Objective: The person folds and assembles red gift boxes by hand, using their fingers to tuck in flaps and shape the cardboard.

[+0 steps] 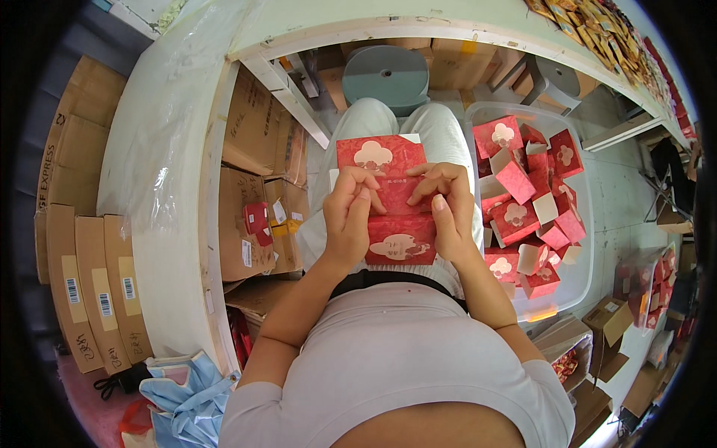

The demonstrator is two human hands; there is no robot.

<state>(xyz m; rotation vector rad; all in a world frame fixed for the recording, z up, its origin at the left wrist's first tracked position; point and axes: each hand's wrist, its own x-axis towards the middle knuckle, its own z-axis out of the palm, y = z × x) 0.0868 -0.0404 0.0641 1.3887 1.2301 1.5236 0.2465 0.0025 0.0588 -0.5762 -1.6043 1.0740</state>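
Across my lap lies a red cardboard box point(403, 233), looking partly unfolded, with pale cloud-shaped panels and white inner edges. My left hand point(351, 213) grips its left side, fingers curled in over the middle crease. On the opposite side my right hand point(450, 209) holds it too, fingertips bent onto the card and thumb toward the lower panel. Both hands' undersides are hidden. To the right of my legs, a see-through plastic tub point(586, 224) contains several red boxes point(515, 213) with white insides, many with flaps standing open.
Ahead stands a white table point(314, 33) with gold packets point(597, 30) at its far right. Beneath it are a grey-green stool point(385, 75) and brown cartons point(250, 123). A plastic-covered white surface point(168, 149) borders my left. Opened cartons point(609, 321) sit at the lower right.
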